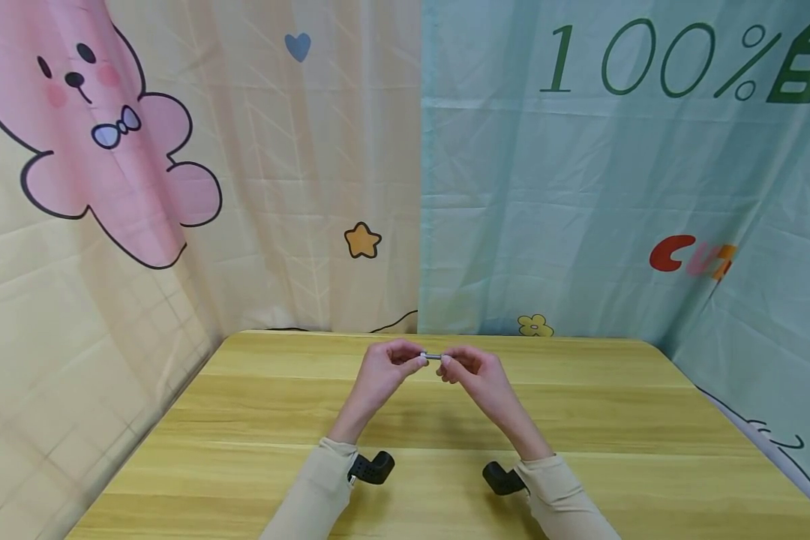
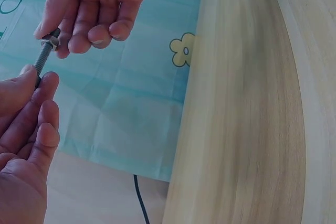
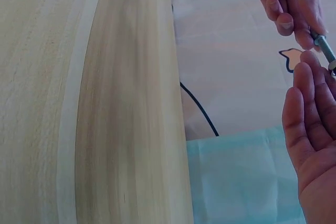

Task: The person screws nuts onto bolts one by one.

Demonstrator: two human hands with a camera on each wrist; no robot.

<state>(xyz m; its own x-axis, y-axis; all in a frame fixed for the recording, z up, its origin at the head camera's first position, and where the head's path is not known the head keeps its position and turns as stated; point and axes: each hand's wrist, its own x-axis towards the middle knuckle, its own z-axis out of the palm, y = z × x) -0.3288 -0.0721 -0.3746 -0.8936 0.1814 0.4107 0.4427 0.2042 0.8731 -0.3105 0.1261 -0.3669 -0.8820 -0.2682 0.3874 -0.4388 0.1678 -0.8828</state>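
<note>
A slim metal bolt (image 1: 433, 356) is held level between the two hands, above the far part of the table. My left hand (image 1: 386, 369) pinches one end of it between thumb and fingertips. A hex nut (image 2: 51, 42) sits on the threaded shank near the other end, where my right hand (image 1: 478, 373) has its thumb and forefinger. In the left wrist view, bare thread (image 2: 43, 57) shows between the left fingertips and the nut. The right hand's other fingers (image 2: 97, 30) are loosely bent beside the nut. In the right wrist view, the nut is partly cut off at the frame's edge.
Below the hands spreads a light wood-grain table (image 1: 256, 435). Printed curtains (image 1: 351, 150) hang behind its far edge and along both sides. A dark cable (image 2: 140, 198) shows beyond the table edge. Each wrist wears a black camera mount (image 1: 373, 468).
</note>
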